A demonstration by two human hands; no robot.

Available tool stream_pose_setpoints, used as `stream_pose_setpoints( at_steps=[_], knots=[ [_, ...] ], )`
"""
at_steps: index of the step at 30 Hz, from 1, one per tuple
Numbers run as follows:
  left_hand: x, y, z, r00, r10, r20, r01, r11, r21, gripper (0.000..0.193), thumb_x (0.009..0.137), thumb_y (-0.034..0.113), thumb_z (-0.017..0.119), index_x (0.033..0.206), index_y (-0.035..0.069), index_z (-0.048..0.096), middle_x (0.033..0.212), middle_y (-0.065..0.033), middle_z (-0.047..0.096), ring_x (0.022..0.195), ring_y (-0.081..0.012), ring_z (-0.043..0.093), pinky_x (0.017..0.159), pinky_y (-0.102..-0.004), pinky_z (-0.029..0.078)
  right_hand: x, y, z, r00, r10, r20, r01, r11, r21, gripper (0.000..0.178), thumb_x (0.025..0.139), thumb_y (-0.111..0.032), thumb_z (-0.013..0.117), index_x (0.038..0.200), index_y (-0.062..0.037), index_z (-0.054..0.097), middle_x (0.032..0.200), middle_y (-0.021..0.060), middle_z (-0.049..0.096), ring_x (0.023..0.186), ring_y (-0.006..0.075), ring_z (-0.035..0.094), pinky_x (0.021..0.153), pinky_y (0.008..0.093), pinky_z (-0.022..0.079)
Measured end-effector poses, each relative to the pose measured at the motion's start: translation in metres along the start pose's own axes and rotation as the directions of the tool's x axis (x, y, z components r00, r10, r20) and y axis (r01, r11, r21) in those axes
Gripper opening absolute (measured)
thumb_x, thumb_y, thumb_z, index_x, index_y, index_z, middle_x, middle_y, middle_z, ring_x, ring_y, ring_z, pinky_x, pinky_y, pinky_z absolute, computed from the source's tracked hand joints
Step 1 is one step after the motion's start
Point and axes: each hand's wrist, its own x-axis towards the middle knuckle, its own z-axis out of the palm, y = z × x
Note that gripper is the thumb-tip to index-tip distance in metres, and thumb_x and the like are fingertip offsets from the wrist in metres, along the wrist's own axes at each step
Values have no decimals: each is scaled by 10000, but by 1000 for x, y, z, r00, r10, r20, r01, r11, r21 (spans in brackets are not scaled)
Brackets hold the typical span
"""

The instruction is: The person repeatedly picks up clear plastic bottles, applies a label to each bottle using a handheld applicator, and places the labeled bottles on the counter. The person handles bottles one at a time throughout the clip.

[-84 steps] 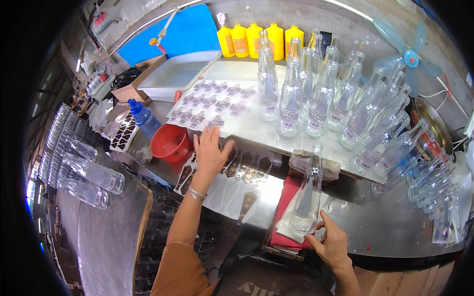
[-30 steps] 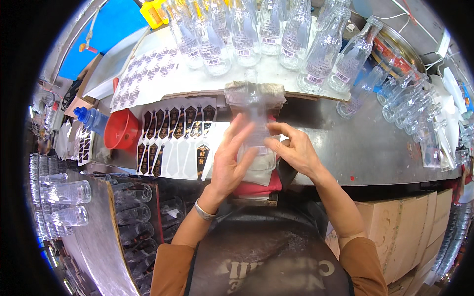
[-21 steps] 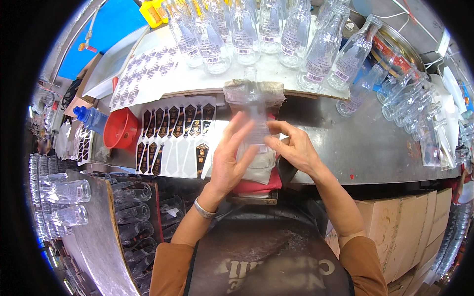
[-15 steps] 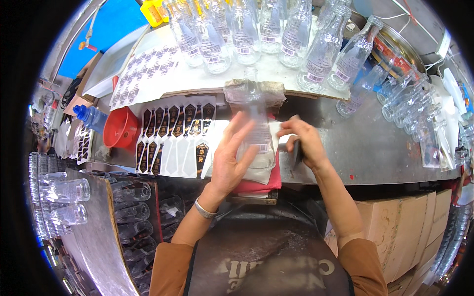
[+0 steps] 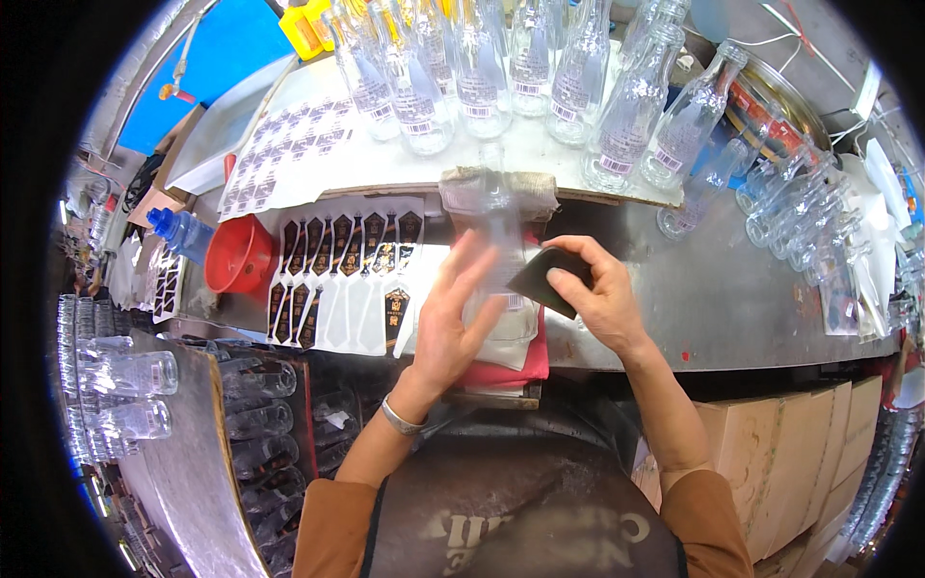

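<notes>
Item: clear glass bottle (image 5: 499, 207), one, lying between the person's hands, neck outward on a rolled cloth (image 5: 462, 195), body over white and red cloths (image 5: 499, 375). Handling, by my reckoning from beside the bench (image 5: 694, 299): rigid, moderately heavy, slick, breakable; best held round the body, with the neck bedded on the roll.

Item: left hand (image 5: 448, 320), fingers spread along the bottle's left side; blurred, so whether it grips or merely steadies I cannot tell.

Item: right hand (image 5: 605, 294), pinching a dark flat scraper (image 5: 547, 274) close by the bottle's right side. Scraper: seemingly light, fairly stiff; best pinched at its back edge.

Item: sheet of black tie-shaped labels (image 5: 342, 243), left of the bottle.
</notes>
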Motion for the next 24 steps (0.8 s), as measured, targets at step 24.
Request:
stream_pose_setpoints(
  at_steps=[24],
  knots=[
    [-41,-10,6,997,-23,-68,23,1000,-7,1075,713,190,883,1553,-43,255,1475,-256,466,1343,-412,474,1109,-469,396,-8,-72,53,591,-487,643,806,331,-490,276,678,-110,690,953,-93,675,893,44,648,811,223,619,722,359,520]
  ],
)
